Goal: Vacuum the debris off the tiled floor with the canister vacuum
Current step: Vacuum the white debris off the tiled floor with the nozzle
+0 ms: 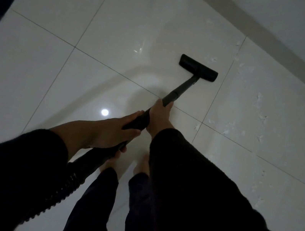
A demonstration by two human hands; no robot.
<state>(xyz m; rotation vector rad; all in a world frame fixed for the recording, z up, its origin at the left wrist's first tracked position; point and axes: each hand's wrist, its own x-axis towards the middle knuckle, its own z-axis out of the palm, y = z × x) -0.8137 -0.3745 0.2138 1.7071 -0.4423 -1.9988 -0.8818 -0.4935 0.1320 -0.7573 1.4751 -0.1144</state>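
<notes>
Debris [258, 102], pale torn scraps that look like paper or tissue, lies scattered over the glossy tiles [53, 78] on the right, in a loose band running from near the wall [301, 39] down past the grout lines toward the person's side; a few bits sit just beside the nozzle [198, 68]. The nozzle rests flat on a tile, well out ahead of the bare feet [142, 167], with the nearest scraps just off its right end. Both hands hold the wand [180, 90]: the right hand [160, 117] is wrapped round the tube higher toward the nozzle, fingers curled about it, and the left hand [113, 131] grips the thicker handle section lower down, thumb and fingers closed round it, where the ribbed hose [67, 183] joins. The canister itself is out of view. Such scraps should be very light and limp, likely to flutter or skid on the slick tile if the nozzle is pushed at them fast, so a slow pass that lets suction draw them in seems best. The wand is stiff and looks light enough to steer; the two-handed hold, one hand guiding and one at the handle, suits sweeping it rightward. The hose is flexible and may drag or tug behind. Most of the visible debris is not yet picked up.
</notes>
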